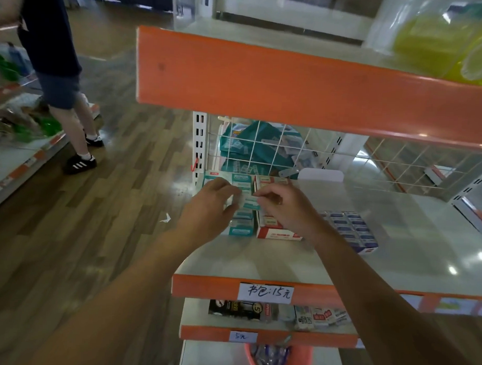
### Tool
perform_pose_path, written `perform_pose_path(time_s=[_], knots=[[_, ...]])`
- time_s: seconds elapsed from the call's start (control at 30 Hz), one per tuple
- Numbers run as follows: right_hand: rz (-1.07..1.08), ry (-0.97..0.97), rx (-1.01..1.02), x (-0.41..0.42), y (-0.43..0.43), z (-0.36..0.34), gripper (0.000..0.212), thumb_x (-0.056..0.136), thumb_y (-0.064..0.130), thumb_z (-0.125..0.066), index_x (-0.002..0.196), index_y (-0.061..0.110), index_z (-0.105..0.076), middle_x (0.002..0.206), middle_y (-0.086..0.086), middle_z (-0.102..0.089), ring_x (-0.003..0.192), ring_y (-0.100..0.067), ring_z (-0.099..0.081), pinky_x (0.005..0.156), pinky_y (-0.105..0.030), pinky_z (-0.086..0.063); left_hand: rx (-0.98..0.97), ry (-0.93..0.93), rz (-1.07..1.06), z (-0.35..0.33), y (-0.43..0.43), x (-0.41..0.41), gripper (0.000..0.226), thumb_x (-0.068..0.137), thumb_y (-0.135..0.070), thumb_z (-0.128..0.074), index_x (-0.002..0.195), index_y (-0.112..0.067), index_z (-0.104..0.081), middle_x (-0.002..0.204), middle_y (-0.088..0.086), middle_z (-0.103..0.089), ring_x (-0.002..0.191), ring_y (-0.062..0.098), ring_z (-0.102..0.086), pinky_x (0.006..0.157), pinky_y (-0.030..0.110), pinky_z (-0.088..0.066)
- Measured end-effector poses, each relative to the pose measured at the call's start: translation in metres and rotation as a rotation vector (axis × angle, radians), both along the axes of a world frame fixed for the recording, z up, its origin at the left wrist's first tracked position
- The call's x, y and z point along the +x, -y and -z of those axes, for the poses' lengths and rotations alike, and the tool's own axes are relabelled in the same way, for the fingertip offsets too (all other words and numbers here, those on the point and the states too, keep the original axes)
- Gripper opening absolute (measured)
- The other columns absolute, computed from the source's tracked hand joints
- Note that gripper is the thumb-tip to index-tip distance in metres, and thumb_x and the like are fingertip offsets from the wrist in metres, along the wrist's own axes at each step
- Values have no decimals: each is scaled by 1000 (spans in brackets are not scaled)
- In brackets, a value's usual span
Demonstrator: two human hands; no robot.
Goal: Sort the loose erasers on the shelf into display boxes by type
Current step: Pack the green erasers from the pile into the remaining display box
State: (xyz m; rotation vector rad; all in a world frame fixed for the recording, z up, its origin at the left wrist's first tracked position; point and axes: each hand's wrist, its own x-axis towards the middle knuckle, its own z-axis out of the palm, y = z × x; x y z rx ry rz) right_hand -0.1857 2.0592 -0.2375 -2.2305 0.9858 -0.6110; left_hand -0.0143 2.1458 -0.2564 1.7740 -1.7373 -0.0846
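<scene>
Fingers [230,188] of the left hand [209,208] curl round a blurred eraser [241,201] over the teal display box [241,230]. The right hand [284,208] pinches its other end with thumb and forefinger, above the red display box [277,234].

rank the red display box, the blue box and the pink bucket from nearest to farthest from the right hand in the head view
1. red display box: directly under the right hand, at the back left of the middle shelf.
2. blue box: on the same shelf, off to the hand's right.
3. pink bucket: on the lowest shelf, well below.
</scene>
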Motion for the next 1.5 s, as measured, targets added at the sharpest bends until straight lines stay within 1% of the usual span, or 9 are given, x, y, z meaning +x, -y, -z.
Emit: perform_pose_path(time_s=[0.07,0.23,0.53,0.73,0.83,1.0,1.13,1.27,1.5], knots=[[8,-47,17,9,-3,2,14,92,20,-62,103,15,-69,89,12,-64,82,2,-59,71,-14,-46,22,-64,-28,2,-4,8,25,92,-14,-57,116,-11,-65,119,6,-57,106,23,-57,83,33,-52],[-25,-151,19,26,-13,6,12,93,20,-60,101,16,-68,85,15,-60,80,1,-59,66,-14,-48,133,-142,-179,10,-11,26,31,96,-8,-49,125,-11,-60,131,5,-49,121,25,-47,91,36,-51],[41,-266,76,52,-24,8,5,92,22,-61,93,21,-66,90,4,-69,77,-8,-66,73,-33,-57,201,-220,-155,26,-17,35,38,90,0,-53,127,-8,-55,126,8,-46,112,27,-53,91,31,-52],[73,-315,48,66,-29,8,4,90,24,-63,87,25,-64,85,9,-62,76,-8,-62,55,-19,-43,191,-246,-129,29,-20,37,34,91,-6,-55,125,-7,-57,124,9,-48,108,26,-55,92,39,-51],[62,-359,-10,71,-31,9,6,89,25,-64,93,21,-68,90,6,-63,79,-11,-59,57,-19,-39,182,-257,-129,31,-20,38,33,93,-11,-55,126,-9,-56,124,7,-47,107,24,-55,92,36,-51],[36,-397,-93,75,-33,11,11,90,23,-62,97,17,-69,100,-3,-69,85,-18,-63,75,-28,-51,174,-242,-116,34,-22,36,34,93,-5,-53,127,-6,-55,126,9,-46,115,26,-51,94,36,-50],[12,-414,-195,73,-36,18,14,92,24,-60,100,16,-69,99,-4,-69,87,-21,-64,78,-32,-52,167,-226,-116,34,-21,34,36,92,0,-52,127,-4,-55,126,10,-46,116,26,-50,95,35,-49],[2,-409,-350,70,-35,24,16,91,28,-62,98,16,-67,97,-2,-60,91,-19,-57,74,-30,-47,132,-234,-124,36,-19,36,26,93,-6,-54,118,-2,-61,117,11,-51,107,28,-54,91,36,-50],[70,-386,-485,53,-20,32,29,91,38,-61,111,17,-63,114,1,-57,109,-18,-49,90,-31,-41,155,-190,-162,34,-10,40,27,95,-23,-54,119,-11,-59,121,7,-51,108,24,-54,86,35,-54]])
